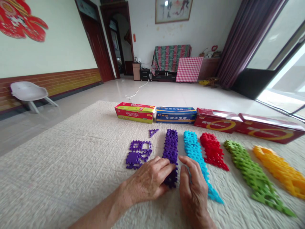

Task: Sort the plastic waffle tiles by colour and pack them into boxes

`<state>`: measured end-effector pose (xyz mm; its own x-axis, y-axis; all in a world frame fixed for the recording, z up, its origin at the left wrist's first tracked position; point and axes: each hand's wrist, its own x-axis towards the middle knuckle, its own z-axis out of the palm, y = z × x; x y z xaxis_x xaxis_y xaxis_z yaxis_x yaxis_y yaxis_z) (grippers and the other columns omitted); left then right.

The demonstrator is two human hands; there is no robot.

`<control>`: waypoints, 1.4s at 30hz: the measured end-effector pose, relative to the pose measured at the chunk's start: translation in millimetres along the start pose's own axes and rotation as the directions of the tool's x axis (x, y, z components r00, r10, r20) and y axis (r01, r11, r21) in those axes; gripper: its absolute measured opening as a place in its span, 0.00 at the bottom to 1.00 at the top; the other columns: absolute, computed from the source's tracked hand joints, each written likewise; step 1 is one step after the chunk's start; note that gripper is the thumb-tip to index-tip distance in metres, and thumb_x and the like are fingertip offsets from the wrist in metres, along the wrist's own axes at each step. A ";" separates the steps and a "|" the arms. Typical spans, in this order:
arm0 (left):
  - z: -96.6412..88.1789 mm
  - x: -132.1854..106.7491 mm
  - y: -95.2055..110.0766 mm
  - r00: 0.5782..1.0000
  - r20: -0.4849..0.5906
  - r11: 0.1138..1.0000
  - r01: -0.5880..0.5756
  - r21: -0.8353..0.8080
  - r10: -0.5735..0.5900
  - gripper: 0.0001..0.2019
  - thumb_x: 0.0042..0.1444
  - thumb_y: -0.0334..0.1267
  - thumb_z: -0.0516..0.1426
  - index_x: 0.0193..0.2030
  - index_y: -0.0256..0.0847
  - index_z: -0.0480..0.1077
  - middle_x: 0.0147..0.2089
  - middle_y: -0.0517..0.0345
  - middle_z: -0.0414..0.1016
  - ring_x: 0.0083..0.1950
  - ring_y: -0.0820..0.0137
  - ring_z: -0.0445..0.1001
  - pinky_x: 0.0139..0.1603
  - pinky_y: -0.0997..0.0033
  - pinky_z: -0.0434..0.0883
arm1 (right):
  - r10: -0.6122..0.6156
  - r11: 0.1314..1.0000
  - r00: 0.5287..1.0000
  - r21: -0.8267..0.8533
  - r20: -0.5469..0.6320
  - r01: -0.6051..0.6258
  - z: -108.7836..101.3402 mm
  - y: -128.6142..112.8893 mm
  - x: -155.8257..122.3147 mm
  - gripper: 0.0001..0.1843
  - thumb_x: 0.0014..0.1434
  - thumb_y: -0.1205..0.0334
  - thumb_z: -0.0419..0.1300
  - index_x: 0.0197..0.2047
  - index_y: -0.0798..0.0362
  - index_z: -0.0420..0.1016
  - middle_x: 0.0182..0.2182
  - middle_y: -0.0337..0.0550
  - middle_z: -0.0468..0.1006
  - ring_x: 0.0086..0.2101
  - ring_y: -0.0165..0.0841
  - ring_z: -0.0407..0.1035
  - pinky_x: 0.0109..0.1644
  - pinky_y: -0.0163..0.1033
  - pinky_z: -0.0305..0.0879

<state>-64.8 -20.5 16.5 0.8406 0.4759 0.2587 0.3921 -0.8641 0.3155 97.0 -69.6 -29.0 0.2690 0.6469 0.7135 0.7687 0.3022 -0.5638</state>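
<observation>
Several flat purple interlocking plastic pieces lie overlapped in a row [171, 143] on the quilted cloth. My left hand [154, 178] is closed over the near end of that row, its fingers across the top and the thumb low on the left side. To the right of the row, my right hand [194, 187] holds nothing; its index finger and thumb are apart, and the other fingers are partly hidden. Loose purple pieces [132, 157] lie left of the row, with a purple triangle piece [152, 132] farther back. Right beside my right hand runs a light blue row [195, 151].
Farther right lie a red row [212, 149], a green row [250, 175] and a yellow row [281, 168]. Behind them stand a red-and-yellow box [135, 113], a blue box [176, 115] and two dark red boxes [218, 120]. A white chair [30, 90] is at the left.
</observation>
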 end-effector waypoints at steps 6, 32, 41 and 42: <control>-16.1 -4.5 -33.1 0.967 -0.244 0.997 0.075 -0.032 -0.080 0.15 0.58 0.32 0.54 0.52 0.40 0.71 0.49 0.51 0.75 0.51 0.64 0.73 0.55 0.61 0.70 | -0.051 0.999 0.998 0.004 0.040 0.051 -0.8 -4.3 -1.4 0.12 0.64 0.67 0.50 0.48 0.51 0.70 0.44 0.46 0.74 0.44 0.35 0.70 0.47 0.43 0.67; 10.8 -44.2 -112.3 0.688 -0.507 0.845 0.502 -0.183 -0.519 0.18 0.58 0.26 0.47 0.49 0.39 0.73 0.44 0.53 0.79 0.48 0.66 0.75 0.54 0.62 0.69 | -0.326 0.928 0.928 -0.128 0.182 0.351 3.3 -7.0 -4.3 0.11 0.62 0.65 0.52 0.46 0.49 0.71 0.41 0.45 0.76 0.41 0.36 0.71 0.44 0.43 0.68; 9.2 -43.8 -111.0 0.640 -0.503 0.802 0.554 -0.223 -0.581 0.18 0.60 0.27 0.46 0.50 0.37 0.72 0.41 0.53 0.80 0.45 0.65 0.76 0.51 0.63 0.70 | -0.119 0.910 0.851 -0.287 0.512 0.300 90.1 -66.0 63.1 0.12 0.61 0.65 0.52 0.45 0.53 0.74 0.41 0.49 0.76 0.41 0.38 0.71 0.45 0.44 0.66; 8.9 -43.8 -110.9 0.634 -0.502 0.798 0.557 -0.230 -0.587 0.18 0.60 0.26 0.45 0.50 0.37 0.72 0.41 0.52 0.80 0.45 0.65 0.76 0.51 0.63 0.70 | -0.084 0.901 0.844 -0.321 0.529 0.291 100.0 -67.5 69.2 0.11 0.60 0.64 0.53 0.41 0.53 0.75 0.39 0.50 0.76 0.39 0.39 0.71 0.43 0.44 0.66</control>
<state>-141.7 53.0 -38.0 0.1152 0.8918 0.4376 0.6954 -0.3869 0.6056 5.7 24.8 16.8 -0.1445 0.8914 0.4295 0.9574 0.2357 -0.1671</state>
